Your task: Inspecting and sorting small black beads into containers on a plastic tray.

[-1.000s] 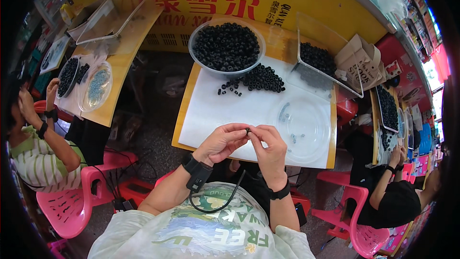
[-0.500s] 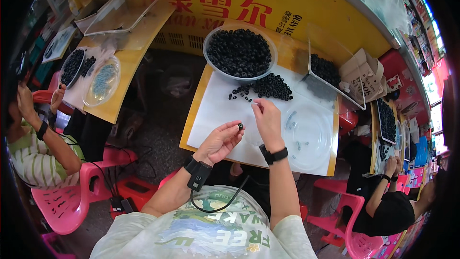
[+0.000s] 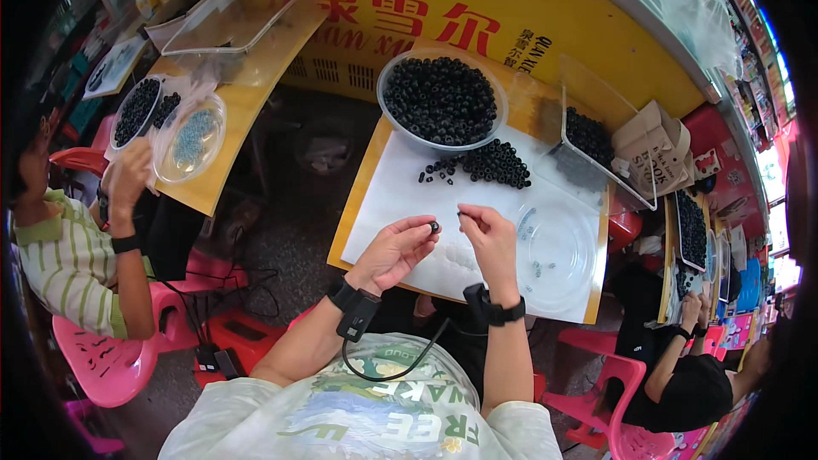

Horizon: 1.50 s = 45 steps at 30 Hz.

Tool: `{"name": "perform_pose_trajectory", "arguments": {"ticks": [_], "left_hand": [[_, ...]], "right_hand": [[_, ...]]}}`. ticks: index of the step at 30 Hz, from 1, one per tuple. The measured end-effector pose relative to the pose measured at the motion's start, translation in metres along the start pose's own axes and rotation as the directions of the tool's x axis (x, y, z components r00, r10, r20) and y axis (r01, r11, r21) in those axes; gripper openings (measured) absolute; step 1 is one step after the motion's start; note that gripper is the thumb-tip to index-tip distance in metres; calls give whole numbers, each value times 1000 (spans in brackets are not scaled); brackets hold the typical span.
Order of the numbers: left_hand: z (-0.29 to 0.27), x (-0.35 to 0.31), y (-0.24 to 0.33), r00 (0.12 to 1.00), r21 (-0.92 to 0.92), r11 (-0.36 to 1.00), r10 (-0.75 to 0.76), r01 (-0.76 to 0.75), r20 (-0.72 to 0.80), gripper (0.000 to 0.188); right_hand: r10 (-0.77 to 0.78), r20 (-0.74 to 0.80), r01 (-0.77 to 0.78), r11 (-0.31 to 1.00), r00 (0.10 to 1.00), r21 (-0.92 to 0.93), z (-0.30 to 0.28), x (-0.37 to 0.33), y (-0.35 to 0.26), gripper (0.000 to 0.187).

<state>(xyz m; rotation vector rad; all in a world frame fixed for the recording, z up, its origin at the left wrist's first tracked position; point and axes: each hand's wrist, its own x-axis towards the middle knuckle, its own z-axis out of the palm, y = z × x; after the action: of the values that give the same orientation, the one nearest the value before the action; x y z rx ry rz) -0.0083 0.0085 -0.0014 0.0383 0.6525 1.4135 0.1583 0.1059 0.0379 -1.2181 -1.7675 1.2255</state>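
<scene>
Between the thumb and fingertips of my left hand (image 3: 394, 254) is a small round black part (image 3: 434, 227) with a hole, like a thick bead. My right hand (image 3: 492, 243) is a little to its right, its thumb and forefinger pinching a tiny dark piece (image 3: 461, 214) whose kind is too small to tell. Both hands are over the white sheet (image 3: 379, 196) at the table's near side, apart from each other. Beyond them lie several loose small black pieces (image 3: 437, 175) and a heap of black bead-like parts (image 3: 497, 163).
A big clear bowl (image 3: 385, 106) full of black parts stands behind the heap. Right of my hands lies a clear round dish (image 3: 567, 238) with a few small pale pieces. Farther right are a clear bin (image 3: 613, 179) and a paper bag (image 3: 654, 153). People sit at tables on both sides.
My right hand has come back from the loose pieces toward my left hand, now with a tiny dark piece in its pinch. My left hand still holds the black part.
</scene>
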Motion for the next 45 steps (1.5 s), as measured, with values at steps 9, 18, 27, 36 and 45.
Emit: {"name": "perform_pose_trajectory", "arguments": {"ticks": [9,18,27,36,45], "left_hand": [[20,2,-8,998,114,993,0,-6,56,22],[19,5,-10,990,257,960,84,-110,110,19],[23,5,-8,993,282,958,27,-59,116,18],[17,9,6,937,316,938,-231,143,261,40],[13,2,2,908,398,886,-349,240,229,48]], "right_hand": [[-54,-55,64,976,997,207,-6,-46,-16,20],[-145,-105,148,989,984,24,-8,-49,-21,14],[-259,-91,257,966,962,-29,-10,-48,-13,16],[-136,250,123,990,959,67,-33,-41,-19,34],[-215,236,196,975,947,102,-29,-57,4,28]]}}
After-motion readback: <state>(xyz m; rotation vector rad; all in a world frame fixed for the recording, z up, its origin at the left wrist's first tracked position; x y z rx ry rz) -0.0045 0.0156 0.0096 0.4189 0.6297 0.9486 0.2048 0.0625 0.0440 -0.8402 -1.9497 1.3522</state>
